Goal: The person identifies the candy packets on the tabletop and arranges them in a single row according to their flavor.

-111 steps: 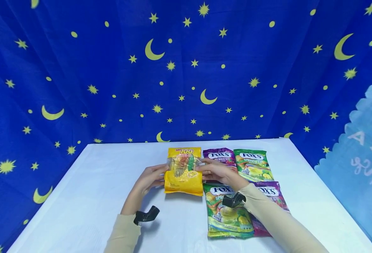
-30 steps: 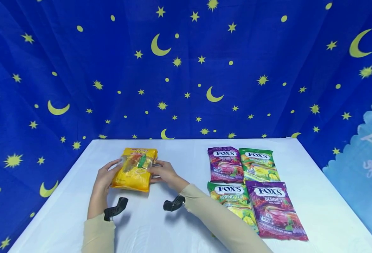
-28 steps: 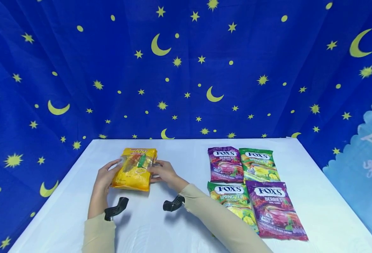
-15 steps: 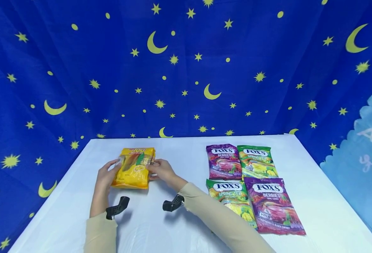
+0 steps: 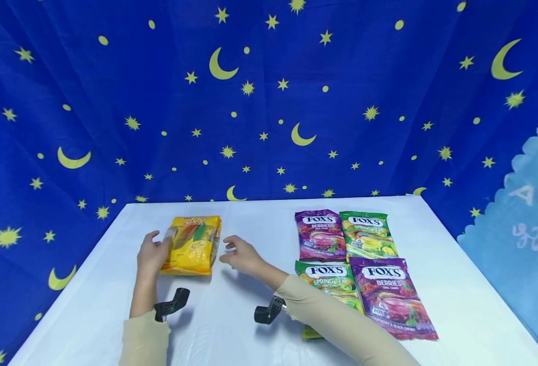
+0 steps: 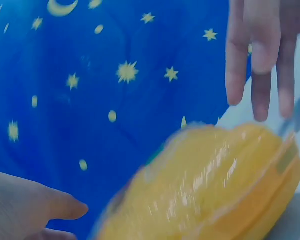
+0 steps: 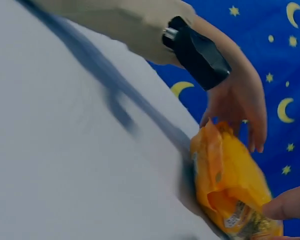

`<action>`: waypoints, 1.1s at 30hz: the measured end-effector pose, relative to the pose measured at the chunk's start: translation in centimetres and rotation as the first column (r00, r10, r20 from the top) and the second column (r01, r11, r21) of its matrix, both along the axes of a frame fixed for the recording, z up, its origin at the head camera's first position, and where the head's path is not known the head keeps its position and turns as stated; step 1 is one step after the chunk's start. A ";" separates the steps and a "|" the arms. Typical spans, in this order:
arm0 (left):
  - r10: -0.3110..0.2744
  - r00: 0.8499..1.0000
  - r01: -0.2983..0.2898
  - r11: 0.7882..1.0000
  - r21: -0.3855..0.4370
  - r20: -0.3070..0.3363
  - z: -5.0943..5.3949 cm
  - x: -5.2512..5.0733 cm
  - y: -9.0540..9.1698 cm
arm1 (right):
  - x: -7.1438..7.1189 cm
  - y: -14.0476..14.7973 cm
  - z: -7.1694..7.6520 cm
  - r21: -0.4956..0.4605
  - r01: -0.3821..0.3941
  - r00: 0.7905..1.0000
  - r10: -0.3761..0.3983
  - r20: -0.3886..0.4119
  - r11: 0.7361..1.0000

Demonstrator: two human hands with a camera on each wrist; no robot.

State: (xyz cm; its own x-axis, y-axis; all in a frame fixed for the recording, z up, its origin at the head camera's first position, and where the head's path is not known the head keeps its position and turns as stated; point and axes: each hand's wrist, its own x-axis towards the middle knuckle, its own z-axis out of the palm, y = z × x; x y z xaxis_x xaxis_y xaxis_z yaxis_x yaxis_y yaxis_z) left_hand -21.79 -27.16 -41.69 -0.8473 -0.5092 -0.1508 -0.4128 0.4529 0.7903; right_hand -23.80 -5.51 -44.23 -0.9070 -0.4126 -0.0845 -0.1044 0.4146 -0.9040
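A yellow candy bag (image 5: 188, 249) marked "100", with a clear window, lies at the table's left. A further edge shows along its right side; whether a second bag lies beneath, I cannot tell. My left hand (image 5: 152, 254) is at the bag's left side, fingers loosely spread. In the left wrist view, its thumb (image 6: 67, 206) stands slightly apart from the bag (image 6: 205, 185). Just right of the bag, my right hand (image 5: 243, 256) hovers with relaxed fingers, a small gap between them and it. The bag (image 7: 230, 170) also appears in the right wrist view.
At the table's right lie two purple Fox's Berries bags (image 5: 320, 236) (image 5: 394, 300) and two green Fox's Spring Tea bags (image 5: 367, 235) (image 5: 330, 280). My right forearm crosses the near green one. A starry blue curtain (image 5: 269, 101) hangs behind the white table (image 5: 232, 335).
Both hands carried the yellow bag from the middle to the left of the table. Since half a second ago, my right hand has released it and drawn back rightward; my left has loosened.
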 end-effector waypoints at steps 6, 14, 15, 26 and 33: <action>-0.129 0.985 0.121 0.990 -0.079 -0.111 3.3 0.9 3.0 | 1.4 3.2 0.8 0.090 -0.080 0.987 0.092 -0.131 0.993; -0.279 0.941 0.266 0.960 -0.090 -0.190 4.6 1.5 7.3 | 2.6 9.1 1.4 0.056 -0.075 0.976 0.085 -0.202 0.996; -0.292 0.935 0.282 0.956 -0.081 -0.199 4.6 1.5 7.7 | 2.7 9.8 1.5 0.055 -0.066 0.976 0.076 -0.206 0.996; -0.540 0.835 0.535 0.842 -0.071 -0.104 2.0 2.1 13.5 | 4.4 17.0 1.9 0.120 0.101 0.976 -0.075 -0.206 0.988; -0.726 0.684 0.727 0.687 -0.015 -0.075 0.5 3.3 17.3 | 6.0 20.8 2.1 0.154 0.150 0.970 -0.115 -0.215 0.977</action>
State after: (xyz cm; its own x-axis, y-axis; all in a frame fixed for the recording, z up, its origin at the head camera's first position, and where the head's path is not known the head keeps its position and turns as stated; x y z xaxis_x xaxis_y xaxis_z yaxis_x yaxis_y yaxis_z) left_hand -18.51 -9.90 -41.19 -0.9590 0.2719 -0.0793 0.0960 0.5754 0.8122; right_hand -17.79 15.30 -42.13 -0.9577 -0.2836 0.0497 -0.2129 0.5811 -0.7855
